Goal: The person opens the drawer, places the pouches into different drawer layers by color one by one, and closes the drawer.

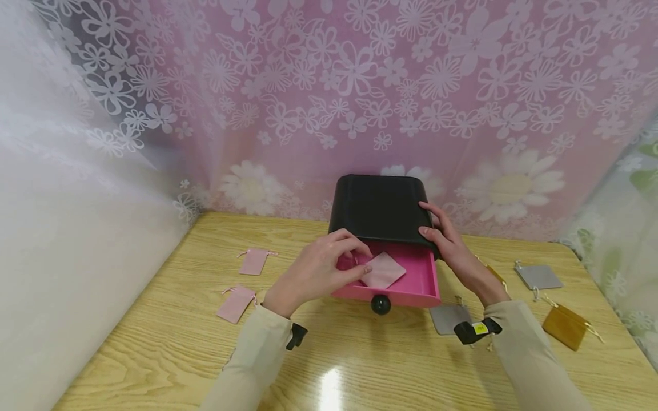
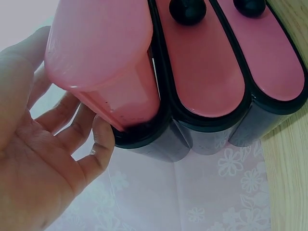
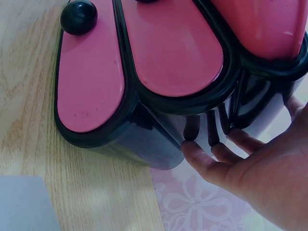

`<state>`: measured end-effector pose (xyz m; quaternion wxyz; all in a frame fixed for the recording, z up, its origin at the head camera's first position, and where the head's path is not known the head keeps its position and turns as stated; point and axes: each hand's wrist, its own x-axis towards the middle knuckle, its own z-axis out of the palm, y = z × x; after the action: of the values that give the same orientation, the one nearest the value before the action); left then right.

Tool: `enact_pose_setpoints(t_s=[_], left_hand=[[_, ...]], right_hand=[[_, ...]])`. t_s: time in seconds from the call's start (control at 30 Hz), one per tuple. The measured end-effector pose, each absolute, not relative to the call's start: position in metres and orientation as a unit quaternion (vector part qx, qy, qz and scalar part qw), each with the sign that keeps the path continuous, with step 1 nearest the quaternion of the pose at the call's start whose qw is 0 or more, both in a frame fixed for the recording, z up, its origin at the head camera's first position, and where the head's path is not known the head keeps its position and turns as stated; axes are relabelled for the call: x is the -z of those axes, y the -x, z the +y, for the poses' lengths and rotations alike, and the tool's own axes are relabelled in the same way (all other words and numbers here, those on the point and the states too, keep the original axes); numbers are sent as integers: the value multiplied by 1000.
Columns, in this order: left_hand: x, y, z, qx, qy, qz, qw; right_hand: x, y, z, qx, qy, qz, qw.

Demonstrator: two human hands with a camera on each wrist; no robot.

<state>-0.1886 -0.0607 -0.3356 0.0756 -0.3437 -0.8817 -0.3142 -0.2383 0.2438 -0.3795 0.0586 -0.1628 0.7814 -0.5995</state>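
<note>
The pink drawer (image 1: pixel 411 299) (pulled open) contains a pink pouch (image 1: pixel 385 270).

Left hand (image 1: pixel 323 269) curved, right hand (image 1: pixel 452 246) spread.

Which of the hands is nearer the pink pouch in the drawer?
Left. Left hand is at the left corner of the pouch, over the drawer; right hand touches the cabinet, farther right.

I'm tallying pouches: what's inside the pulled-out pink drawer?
One pink pouch shows inside the drawer. The left hand covers part of the drawer's left side and the black cabinet hides its back end; anything there, or under the pouch, cannot be seen.
</note>
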Motion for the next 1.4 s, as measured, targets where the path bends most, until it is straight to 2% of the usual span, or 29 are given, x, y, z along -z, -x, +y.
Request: enact_pose_setpoints(t_s=[0.17,0.5,1.4], left_hand=[[336,188,-66,345,333,-875,73],[341,196,-84,414,343,-836,108],[359,205,-124,474,283,-829,92]], right_hand=[[380,239,243,600,163,781,57],[377,241,241,603,165,778,68],[375,238,237,600,156,782,60]])
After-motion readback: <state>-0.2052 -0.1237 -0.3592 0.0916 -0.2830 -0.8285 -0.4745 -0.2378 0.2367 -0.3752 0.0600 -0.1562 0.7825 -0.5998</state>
